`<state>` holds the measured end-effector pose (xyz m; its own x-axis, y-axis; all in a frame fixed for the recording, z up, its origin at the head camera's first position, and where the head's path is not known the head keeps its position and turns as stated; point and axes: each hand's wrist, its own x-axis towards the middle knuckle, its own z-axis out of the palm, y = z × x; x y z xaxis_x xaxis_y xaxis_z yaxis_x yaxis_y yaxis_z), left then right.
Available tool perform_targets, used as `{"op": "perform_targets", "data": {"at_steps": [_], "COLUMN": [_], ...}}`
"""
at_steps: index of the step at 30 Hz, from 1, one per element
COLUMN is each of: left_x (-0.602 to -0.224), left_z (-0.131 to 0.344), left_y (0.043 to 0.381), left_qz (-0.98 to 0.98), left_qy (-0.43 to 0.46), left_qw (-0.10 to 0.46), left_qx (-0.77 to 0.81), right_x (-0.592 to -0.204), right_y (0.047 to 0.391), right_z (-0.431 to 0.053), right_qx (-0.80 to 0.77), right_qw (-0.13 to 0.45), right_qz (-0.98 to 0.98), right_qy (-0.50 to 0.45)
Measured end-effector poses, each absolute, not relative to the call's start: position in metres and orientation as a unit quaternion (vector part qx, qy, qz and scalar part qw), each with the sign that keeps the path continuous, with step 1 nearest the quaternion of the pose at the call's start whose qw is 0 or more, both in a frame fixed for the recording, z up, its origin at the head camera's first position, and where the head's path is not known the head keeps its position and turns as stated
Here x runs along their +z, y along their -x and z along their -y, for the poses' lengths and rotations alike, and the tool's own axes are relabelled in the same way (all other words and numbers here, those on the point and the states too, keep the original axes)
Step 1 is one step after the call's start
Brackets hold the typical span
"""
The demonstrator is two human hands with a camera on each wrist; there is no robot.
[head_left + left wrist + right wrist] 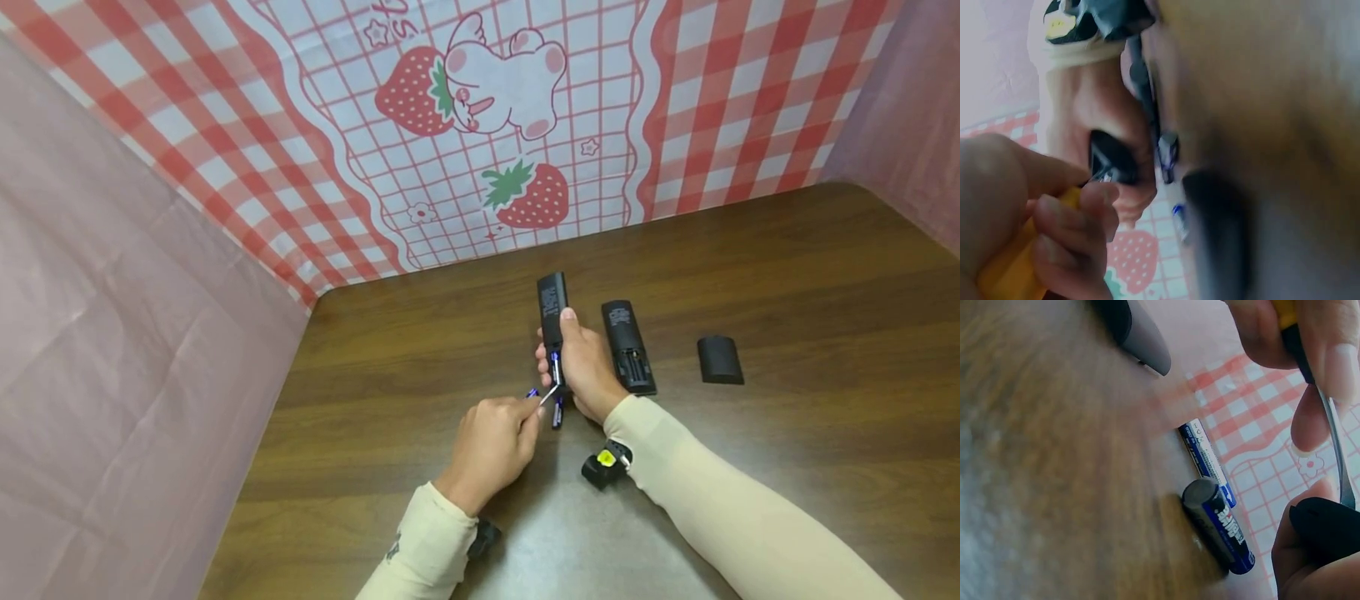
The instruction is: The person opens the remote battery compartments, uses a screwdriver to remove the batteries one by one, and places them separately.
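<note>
My right hand (588, 367) grips a black remote control (552, 308), its back turned up and its battery compartment uncovered. A blue and silver battery (556, 365) shows in that compartment. Between thumb and fingers, my left hand (491, 442) pinches a screwdriver (1337, 440) with a yellow handle (1013, 265) and a thin metal shaft. The shaft's tip is right at the near end of the remote's compartment. Two loose blue batteries lie on the table close to the hands, one (1219, 528) nearer than the other (1207, 459).
Right of my right hand lies a second black remote (624, 333), back up, its compartment uncovered with metal contacts showing. A black battery cover (720, 360) sits farther right on the wooden table (817, 433). A checked strawberry cloth (720, 100) hangs behind the table.
</note>
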<state>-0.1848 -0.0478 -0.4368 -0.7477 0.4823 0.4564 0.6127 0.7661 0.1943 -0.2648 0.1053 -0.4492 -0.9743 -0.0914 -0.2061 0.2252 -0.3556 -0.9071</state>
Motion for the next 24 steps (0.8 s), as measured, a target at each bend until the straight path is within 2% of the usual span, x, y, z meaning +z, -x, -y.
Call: {"op": "perform_targets", "data": {"at_steps": [24], "left_x": [-0.415], "left_z": [0.06], "left_y": [0.199], "left_qz": [0.935], "left_qy": [0.312], "left_qw": [0.078], "left_qx": [-0.146], "right_x": [-0.454], "right_y": [0.263], "right_z": [-0.103], "right_qx": [-0.813], "right_qw": [0.146], "right_qz": [-0.563], "right_qy": [-0.003]}}
